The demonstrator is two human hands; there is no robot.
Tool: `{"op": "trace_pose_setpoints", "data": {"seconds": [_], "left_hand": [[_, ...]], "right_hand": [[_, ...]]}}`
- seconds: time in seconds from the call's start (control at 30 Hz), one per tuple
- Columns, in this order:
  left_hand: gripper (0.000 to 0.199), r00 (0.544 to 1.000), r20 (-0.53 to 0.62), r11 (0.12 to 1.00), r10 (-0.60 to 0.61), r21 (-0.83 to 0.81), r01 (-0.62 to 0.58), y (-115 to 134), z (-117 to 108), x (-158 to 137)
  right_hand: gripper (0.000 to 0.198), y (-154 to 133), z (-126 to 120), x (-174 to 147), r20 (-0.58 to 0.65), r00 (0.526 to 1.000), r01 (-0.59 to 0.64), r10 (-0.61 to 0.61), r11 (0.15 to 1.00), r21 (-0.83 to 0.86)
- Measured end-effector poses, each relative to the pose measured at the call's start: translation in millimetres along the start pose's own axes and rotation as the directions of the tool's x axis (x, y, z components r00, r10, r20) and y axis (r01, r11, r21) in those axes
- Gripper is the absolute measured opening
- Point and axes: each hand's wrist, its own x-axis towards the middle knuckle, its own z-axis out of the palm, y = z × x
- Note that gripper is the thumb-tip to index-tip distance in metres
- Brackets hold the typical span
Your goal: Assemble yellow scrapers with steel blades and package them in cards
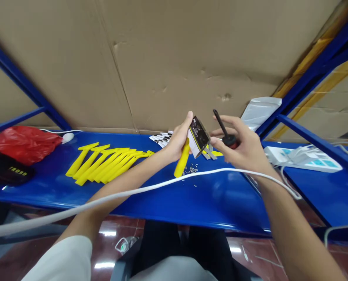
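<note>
Your L hand, approx. centre of the frame, is clamped on a yellow handle and a printed card box; the box is tilted, blk w/ a yellow stripe & a white side, and the handle hangs below it, pointing down-left. Your R hand, just right of centre, is curled round a screwdriver, blk shaft pointing up-left; can't tell if your R thumb touches the box edge.

Under the box, on the blue worktop, small screws lie scattered, w/ flat metal strips just right of them. Behind your L hand: a bunch of white pcs w/ blk ends. Left of centre, a row of yellow handles lies slanted, side by side. Far left: red plastic bag next to a blk item w/ yellow lettering. Right side: white power strip, w/ a silvery packet above, leaning nr the cardboard. A white cable crosses in front of both your forearms.
</note>
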Motion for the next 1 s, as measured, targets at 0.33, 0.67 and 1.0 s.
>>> {"op": "trace_pose_setpoints", "data": {"seconds": [0.33,0.67,1.0], "left_hand": [[0.05,0.793,0.015,0.556,0.609,0.705,-0.441,76,-31,-38],[0.075,0.833,0.06,0.538,0.549,0.737,-0.408,73,-45,-103],[0.048,0.863,-0.261,0.502,0.432,0.865,0.01,66,-97,-170]], "right_hand": [[0.036,-48,13,74,0.289,0.947,0.126,-0.142,0.989,0.076],[0.023,-72,7,100,0.309,0.903,0.324,-0.3,0.946,-0.029],[0.022,-50,6,101,0.552,0.8,0.324,-0.236,0.944,-0.066]]}}
